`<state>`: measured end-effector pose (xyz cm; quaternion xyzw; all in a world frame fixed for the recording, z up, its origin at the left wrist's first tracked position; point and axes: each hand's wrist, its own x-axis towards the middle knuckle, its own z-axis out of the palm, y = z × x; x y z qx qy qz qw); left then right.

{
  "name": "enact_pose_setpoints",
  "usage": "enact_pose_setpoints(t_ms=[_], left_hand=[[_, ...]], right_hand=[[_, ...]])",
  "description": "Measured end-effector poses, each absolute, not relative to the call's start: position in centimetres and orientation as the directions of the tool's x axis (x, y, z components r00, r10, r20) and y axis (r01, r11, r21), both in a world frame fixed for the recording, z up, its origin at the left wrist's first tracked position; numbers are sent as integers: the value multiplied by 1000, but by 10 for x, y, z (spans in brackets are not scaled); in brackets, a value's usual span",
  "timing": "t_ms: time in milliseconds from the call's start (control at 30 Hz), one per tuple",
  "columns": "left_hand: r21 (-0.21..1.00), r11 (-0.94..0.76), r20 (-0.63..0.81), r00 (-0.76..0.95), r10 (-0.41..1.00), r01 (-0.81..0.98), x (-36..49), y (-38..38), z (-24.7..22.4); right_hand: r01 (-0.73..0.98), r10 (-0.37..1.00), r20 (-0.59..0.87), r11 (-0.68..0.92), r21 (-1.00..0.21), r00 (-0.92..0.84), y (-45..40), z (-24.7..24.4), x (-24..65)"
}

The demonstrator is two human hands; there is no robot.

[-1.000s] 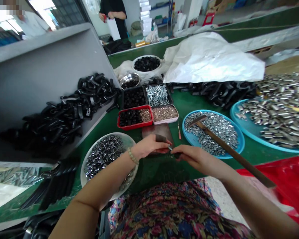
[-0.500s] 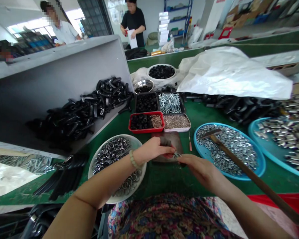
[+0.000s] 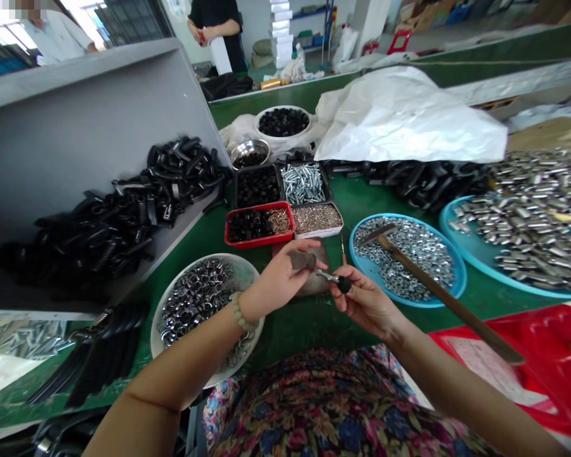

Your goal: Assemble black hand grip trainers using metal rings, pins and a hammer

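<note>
Centrally, seen from my remote station, bare hands meet over a flat, dull metal plate (image 3: pixel 314 289) on a green worktop (image 3: pixel 309 333). The right hand (image 3: pixel 356 298) grasps a small silver metal piece with a round black end (image 3: pixel 335 279), pinched between thumb and fingers, its silver tip pointing at the left hand (image 3: pixel 285 276). The left fingers curve around a grey-brown rounded piece (image 3: pixel 303 261); I cannot tell whether they grip it or wear it, nor whether they touch the silver tip.

As for writing, a pale patch (image 3: pixel 502 371) on glossy red plastic (image 3: pixel 561 374) at lower right is too blurred for me to read, and the stacked white boxes (image 3: pixel 281 38) at the back are too small to check for print.

A wooden-handled hammer (image 3: pixel 428 279) lies across a round blue basin (image 3: pixel 463 273) of small silver parts, hiding some. A white sheet (image 3: pixel 409 120) partly covers black parts (image 3: pixel 419 181). The grey bin (image 3: pixel 137 101) runs off the left edge, a second blue basin (image 3: pixel 476 251) off the right. The top edge crops a person in black (image 3: pixel 228 51). My wearer's left forearm hides part of a white bowl (image 3: pixel 245 271) of shiny rings.
</note>
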<state>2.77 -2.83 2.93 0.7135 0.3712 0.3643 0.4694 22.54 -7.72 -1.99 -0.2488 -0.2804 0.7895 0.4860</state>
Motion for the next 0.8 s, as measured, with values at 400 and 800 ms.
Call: enact_pose_setpoints(t_ms=[400, 800], left_hand=[[921, 141, -347, 596, 724, 364, 20, -27, 31], [977, -204, 140, 521, 842, 67, 37, -45, 40]], right_hand=[[-30, 855, 149, 155, -987, -496, -86, -5, 242], [-707, 807, -183, -582, -401, -561, -97, -26, 216]])
